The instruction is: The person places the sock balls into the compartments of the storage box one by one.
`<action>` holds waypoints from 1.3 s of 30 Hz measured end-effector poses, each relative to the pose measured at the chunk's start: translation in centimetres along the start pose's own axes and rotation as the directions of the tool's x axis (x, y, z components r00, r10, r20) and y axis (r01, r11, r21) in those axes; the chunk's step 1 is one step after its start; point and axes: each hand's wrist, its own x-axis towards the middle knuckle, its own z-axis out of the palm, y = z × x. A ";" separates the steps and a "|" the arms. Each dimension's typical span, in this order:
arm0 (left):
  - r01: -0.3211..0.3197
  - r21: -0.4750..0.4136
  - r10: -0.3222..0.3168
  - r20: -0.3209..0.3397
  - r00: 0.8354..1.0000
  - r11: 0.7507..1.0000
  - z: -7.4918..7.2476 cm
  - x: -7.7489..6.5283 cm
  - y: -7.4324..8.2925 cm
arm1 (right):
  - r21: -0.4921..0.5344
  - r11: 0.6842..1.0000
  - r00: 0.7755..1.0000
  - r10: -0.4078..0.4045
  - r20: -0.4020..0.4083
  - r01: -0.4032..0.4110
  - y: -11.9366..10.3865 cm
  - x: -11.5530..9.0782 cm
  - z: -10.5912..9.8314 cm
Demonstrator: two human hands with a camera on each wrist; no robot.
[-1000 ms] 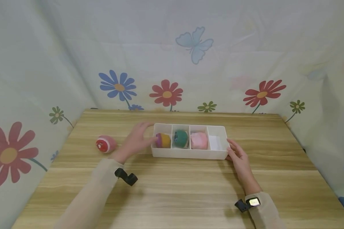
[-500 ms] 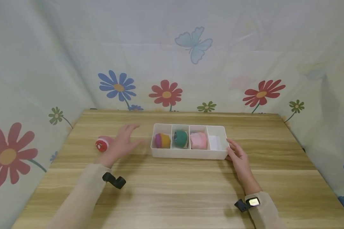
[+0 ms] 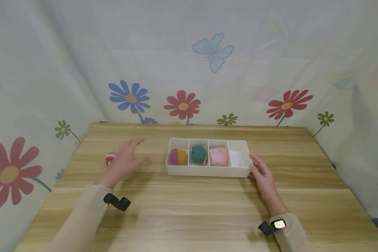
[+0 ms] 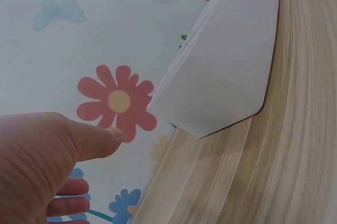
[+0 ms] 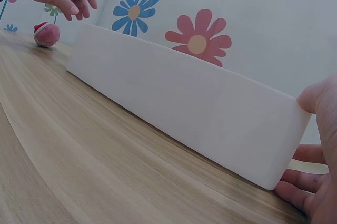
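Observation:
A white divided box (image 3: 208, 170) stands on the table, with my right hand (image 3: 264, 178) gripping its right end. In the right wrist view the thumb (image 5: 310, 97) lies at the top corner and the fingers curl at the bottom corner. Three rolled-up socks fill separate compartments: a purple-and-yellow pair (image 3: 179, 157), a green pair (image 3: 199, 154) and a pink pair (image 3: 218, 156). The rightmost compartment holds only a white patch on its floor. My left hand (image 3: 123, 162) hovers left of the box, fingers spread and holding nothing. Behind it, partly hidden, lies a red-and-pink rolled sock ball (image 5: 47, 35).
The wooden table (image 3: 189, 210) reaches back to a curtain (image 3: 163, 52) printed with flowers and a butterfly. Black wrist cameras (image 3: 116, 202) sit on both wrists, and the right wrist also wears a lit watch (image 3: 279, 224).
My left hand has drawn away from the box's left compartment and moved left, now covering part of the red-and-pink sock ball. The right hand and the box have stayed in place.

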 end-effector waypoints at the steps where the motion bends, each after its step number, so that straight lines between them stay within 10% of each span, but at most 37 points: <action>1: 0.002 0.001 -0.002 -0.001 1.000 1.000 0.0 -0.1 -0.1 | 0.000 1.000 1.000 -0.001 0.003 0.001 0.0 0.0 0.0; 39: 0.069 0.086 -0.069 -0.004 0.998 0.994 -1.2 -1.9 -4.0 | -0.020 1.000 1.000 -0.014 0.013 0.014 0.0 0.0 0.0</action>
